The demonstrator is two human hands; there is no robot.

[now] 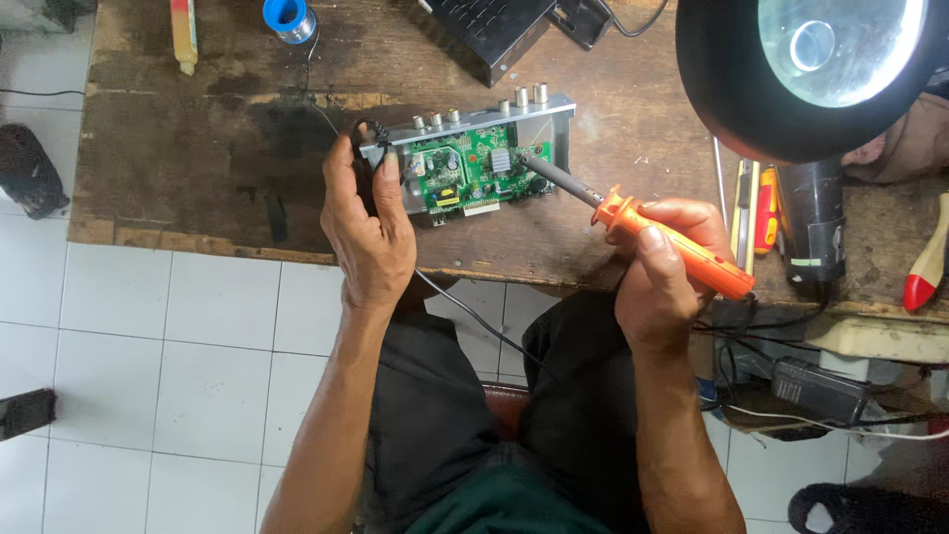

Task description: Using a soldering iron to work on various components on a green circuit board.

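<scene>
Right hand [660, 265] gripping orange soldering iron [682, 245], tip seemingly touching green circuit board [473, 170]

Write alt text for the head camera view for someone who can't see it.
A right hand holds an orange soldering iron, its tip over a green circuit board in an open metal chassis, which the left hand steadies on a worn wooden workbench.

Your left hand [368, 222] hides the circuit board's [473, 170] left end; the magnifier lamp [801, 69] (cut off top right) covers the desk's [198, 148] far right corner.
</scene>
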